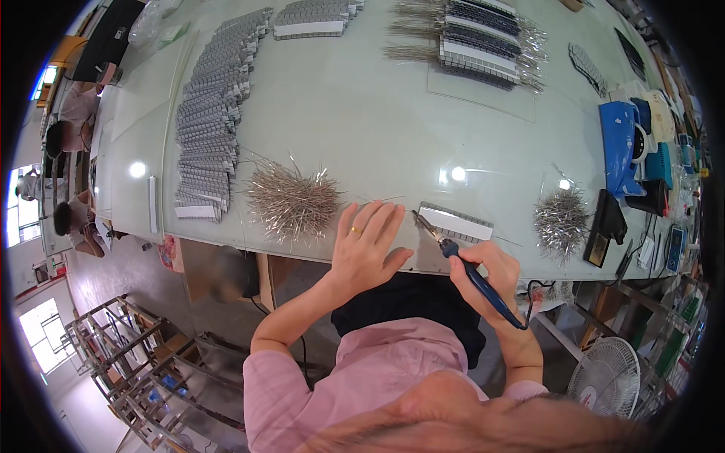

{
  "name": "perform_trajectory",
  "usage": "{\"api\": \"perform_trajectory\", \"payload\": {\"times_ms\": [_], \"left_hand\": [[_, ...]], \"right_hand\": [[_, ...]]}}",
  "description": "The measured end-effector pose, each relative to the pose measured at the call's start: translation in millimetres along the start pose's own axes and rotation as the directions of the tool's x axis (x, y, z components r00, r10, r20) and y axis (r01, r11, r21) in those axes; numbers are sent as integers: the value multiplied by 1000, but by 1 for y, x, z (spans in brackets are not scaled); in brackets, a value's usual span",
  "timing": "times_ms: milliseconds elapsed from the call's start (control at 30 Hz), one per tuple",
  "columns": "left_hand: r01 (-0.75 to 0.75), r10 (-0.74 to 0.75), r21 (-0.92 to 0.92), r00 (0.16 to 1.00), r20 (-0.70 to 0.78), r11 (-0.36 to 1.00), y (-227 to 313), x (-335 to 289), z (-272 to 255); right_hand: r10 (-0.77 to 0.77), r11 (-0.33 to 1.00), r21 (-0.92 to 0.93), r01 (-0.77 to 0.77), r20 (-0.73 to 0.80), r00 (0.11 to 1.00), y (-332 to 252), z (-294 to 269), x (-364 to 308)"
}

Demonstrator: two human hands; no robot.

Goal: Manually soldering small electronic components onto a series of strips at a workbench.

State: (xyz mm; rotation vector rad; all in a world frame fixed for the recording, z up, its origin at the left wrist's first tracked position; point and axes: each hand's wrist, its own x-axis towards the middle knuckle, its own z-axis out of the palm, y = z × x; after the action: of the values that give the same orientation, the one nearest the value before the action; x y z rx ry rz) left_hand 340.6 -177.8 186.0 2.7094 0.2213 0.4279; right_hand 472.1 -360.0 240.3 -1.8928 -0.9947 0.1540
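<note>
My right hand is closed round the dark blue handle of a soldering iron. The iron's metal tip points up and left, reaching the left end of a short grey strip of small blocks with a white band. Thin wire shows at the strip's ends. My left hand lies at the table's near edge with fingers stretched out and thumb apart. A thin wire passes by its fingertips; whether they press on it is hard to tell. Just left of that hand is a large heap of thin metal wires.
Stacked grey strips curve along the glass-topped table's left. Wired strips lie at the far middle. A smaller wire bundle, a black stand and a blue bag stand right. A fan is below the edge.
</note>
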Motion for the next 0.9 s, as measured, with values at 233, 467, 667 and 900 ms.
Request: {"api": "perform_trajectory", "payload": {"times_ms": [233,467,667,900], "left_hand": [[106,-101,110,994,-47,988,-4,3,-14],[101,-101,167,995,-12,981,-4,8,-23],[17,12,147,980,-199,989,0,-8,-27],[-126,127,-44,991,30,991,43,-3,8]], "right_hand": [[2,998,69,-1,-9,1000,12,0,-6],[5,998,64,-6,4,1000,10,-1,-6],[134,981,145,-129,-27,991,18,-2,-12],[312,864,488,-126,-322,894,30,-27,-39]]}}
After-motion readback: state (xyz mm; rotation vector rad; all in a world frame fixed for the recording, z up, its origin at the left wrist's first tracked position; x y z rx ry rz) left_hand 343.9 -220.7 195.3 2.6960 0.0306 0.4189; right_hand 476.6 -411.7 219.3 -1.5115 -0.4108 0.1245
